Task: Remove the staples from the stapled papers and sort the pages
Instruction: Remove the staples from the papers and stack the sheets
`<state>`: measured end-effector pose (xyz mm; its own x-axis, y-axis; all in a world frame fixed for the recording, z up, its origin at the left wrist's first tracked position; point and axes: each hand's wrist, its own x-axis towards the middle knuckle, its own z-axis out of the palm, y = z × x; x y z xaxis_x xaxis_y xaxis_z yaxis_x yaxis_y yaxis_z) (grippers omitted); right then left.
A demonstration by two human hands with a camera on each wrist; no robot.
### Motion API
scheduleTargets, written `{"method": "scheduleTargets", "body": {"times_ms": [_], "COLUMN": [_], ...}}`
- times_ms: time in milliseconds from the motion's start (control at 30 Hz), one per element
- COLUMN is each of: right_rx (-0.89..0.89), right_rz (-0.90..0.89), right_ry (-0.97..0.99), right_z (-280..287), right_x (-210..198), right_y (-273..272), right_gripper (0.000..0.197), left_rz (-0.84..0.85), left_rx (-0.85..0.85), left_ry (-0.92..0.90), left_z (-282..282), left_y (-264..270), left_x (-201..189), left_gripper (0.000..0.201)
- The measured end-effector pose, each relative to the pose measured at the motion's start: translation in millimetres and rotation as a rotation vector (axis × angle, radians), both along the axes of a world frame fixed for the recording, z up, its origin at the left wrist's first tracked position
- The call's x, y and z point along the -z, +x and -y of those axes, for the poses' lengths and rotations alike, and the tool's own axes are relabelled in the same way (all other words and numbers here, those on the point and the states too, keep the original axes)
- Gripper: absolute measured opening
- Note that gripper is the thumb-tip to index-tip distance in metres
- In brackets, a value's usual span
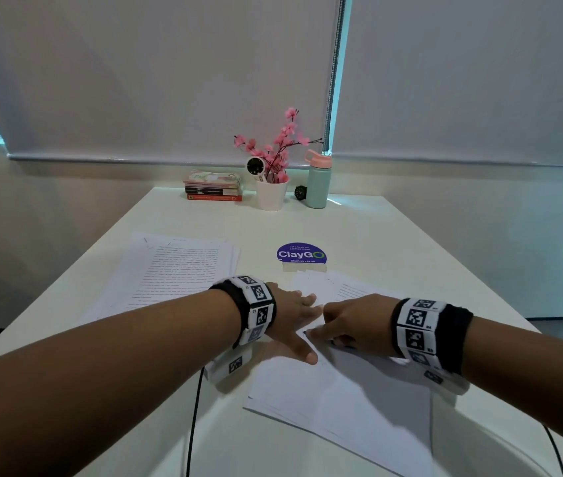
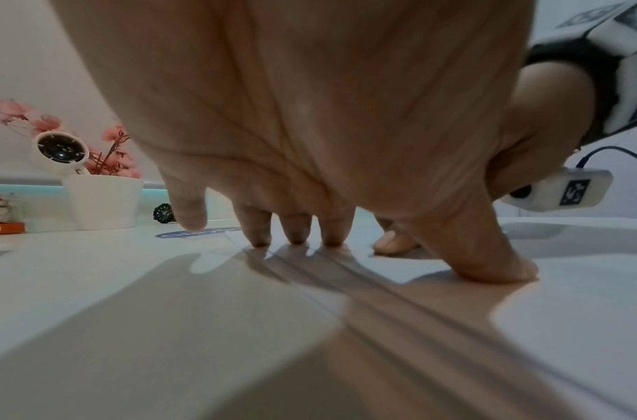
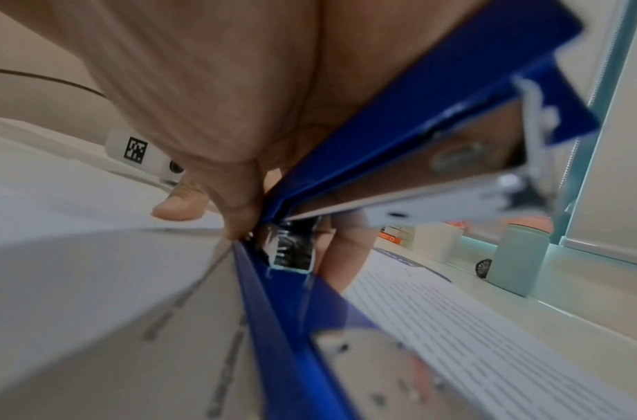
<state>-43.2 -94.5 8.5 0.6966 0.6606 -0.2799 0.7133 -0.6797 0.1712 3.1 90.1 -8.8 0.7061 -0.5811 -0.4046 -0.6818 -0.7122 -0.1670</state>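
A stapled sheaf of papers (image 1: pixel 342 401) lies blank side up on the white table (image 1: pixel 410 242), near the front. My left hand (image 1: pixel 302 325) presses flat on its top left corner with straight, spread fingers (image 2: pixel 295 236) and thumb. Close beside it, my right hand (image 1: pixel 348 321) grips a blue stapler (image 3: pixel 417 142). The stapler's far end sits at that same corner, its jaws apart towards the wrist camera. In the head view the stapler is almost hidden under the hand. A pile of printed pages (image 1: pixel 176 270) lies at the left. More printed pages (image 1: pixel 348 287) lie just beyond my hands.
A round blue ClayGo sticker (image 1: pixel 301 254) is on the table's middle. Along the far edge stand stacked books (image 1: pixel 213 189), a white pot of pink flowers (image 1: pixel 271 194) with a small fan, a black clock (image 1: pixel 300 192) and a teal bottle (image 1: pixel 317 184). Black cables (image 1: pixel 192 425) hang from both wrists.
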Motion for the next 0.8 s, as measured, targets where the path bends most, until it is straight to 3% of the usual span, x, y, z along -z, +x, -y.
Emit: {"method": "scheduleTargets", "body": {"times_ms": [333,800], "right_rx": [-0.047,-0.071], "right_rz": [0.03,0.081], "right_ry": [0.055,0.042], "right_z": [-2.5,-14.8], "right_x": [9.1,5.1], "right_y": [0.9,-6.2], "right_gripper": [0.046,0.044], "left_rz": [-0.01,-0.008], "left_rx": [-0.007,-0.018], "left_ry": [-0.02,-0.027], "left_z": [0.3,0.7], "left_y": [-9.0,-5.8], "left_x": [-5.8,-4.5], "left_gripper": [0.092,0.099]}}
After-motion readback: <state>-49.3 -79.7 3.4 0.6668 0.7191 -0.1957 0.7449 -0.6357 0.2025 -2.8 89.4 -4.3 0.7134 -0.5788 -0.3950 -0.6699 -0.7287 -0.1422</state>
